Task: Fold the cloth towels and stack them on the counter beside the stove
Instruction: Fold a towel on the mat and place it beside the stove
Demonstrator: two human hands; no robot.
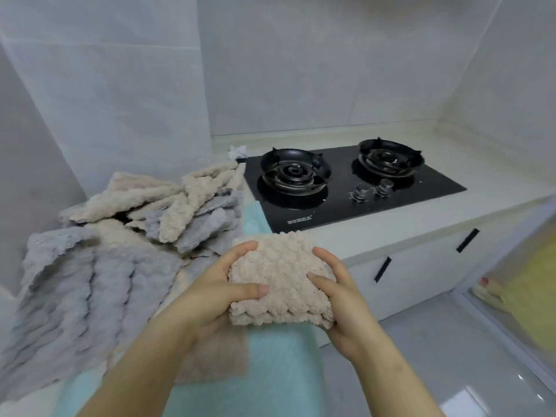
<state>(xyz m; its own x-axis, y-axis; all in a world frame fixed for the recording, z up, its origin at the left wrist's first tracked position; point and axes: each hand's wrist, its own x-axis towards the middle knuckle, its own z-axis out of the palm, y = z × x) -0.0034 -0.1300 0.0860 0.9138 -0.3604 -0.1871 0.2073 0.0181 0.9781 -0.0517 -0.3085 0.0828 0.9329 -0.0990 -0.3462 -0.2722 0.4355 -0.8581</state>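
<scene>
A folded beige fluffy towel [279, 275] is held between both hands above the counter's front edge. My left hand [219, 293] grips its left side, thumb on top and fingers curled over the far edge. My right hand [340, 299] grips its right side the same way. A loose pile of beige and grey towels [156, 206] lies on the counter to the left of the black two-burner stove [340, 182]. A large grey towel [75, 287] drapes down at the near left. A beige towel [216, 353] lies flat under my left wrist.
A light teal cloth [270, 368] covers the counter under the towels. The pale counter [451, 158] runs right past the stove to the wall. White cabinets with black handles [382, 269] stand below. A glossy grey floor [436, 341] lies at the right.
</scene>
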